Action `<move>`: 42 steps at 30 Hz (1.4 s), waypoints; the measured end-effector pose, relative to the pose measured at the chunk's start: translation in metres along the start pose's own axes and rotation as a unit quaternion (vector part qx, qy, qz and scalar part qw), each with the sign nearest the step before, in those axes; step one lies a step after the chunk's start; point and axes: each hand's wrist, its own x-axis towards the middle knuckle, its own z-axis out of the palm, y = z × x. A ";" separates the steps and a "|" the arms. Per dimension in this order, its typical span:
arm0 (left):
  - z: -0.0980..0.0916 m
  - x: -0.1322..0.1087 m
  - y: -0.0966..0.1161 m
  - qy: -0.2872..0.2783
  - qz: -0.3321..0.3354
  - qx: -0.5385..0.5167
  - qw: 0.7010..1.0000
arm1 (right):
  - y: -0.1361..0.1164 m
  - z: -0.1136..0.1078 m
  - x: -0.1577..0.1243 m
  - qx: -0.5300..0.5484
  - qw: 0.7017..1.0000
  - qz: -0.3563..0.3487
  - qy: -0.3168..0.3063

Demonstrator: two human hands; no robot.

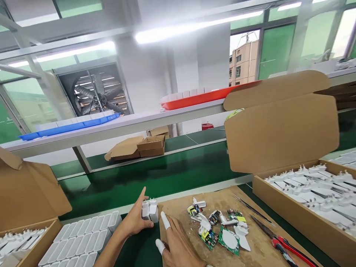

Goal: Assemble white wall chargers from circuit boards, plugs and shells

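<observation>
My left hand is closed around two white charger plugs that stand at the near edge of the green conveyor belt, index finger pointing up. My right hand lies open and flat on a brown wooden board, with white finger cots on two fingertips, just right of the plugs and not touching them. On the board, right of my right hand, lie several green circuit boards and white shell pieces.
A tray of white charger shells sits at lower left beside an open cardboard box. At right stands another open box of white plugs. Tweezers and red-handled cutters lie on the board. Small cardboard boxes sit beyond the belt.
</observation>
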 end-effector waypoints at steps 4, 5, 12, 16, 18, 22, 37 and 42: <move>0.005 0.009 0.010 -0.041 -0.008 0.022 0.999 | 0.001 -0.004 0.005 -0.018 0.999 0.005 -0.041; 0.003 0.008 0.012 -0.046 -0.009 0.026 0.999 | 0.001 -0.002 0.005 -0.027 0.999 -0.001 -0.044; -0.099 -0.027 0.033 0.114 0.031 0.099 0.988 | 0.016 0.015 -0.002 -0.087 0.993 -0.074 0.004; -0.135 -0.061 0.019 0.152 -0.002 0.306 0.940 | 0.019 0.016 0.001 -0.124 0.987 -0.099 0.024; -0.126 -0.073 0.002 0.120 -0.025 0.360 0.925 | 0.013 0.012 0.001 -0.118 0.989 -0.091 0.014; -0.093 -0.074 -0.022 0.113 -0.023 0.368 0.923 | -0.004 -0.008 0.000 -0.120 0.990 -0.070 0.003; 0.018 -0.125 -0.009 0.042 0.133 0.093 0.986 | 0.042 -0.133 0.010 -0.080 0.986 0.121 0.087; 0.022 -0.132 -0.026 0.110 0.124 0.030 0.986 | 0.025 -0.139 0.008 0.052 0.992 0.053 0.104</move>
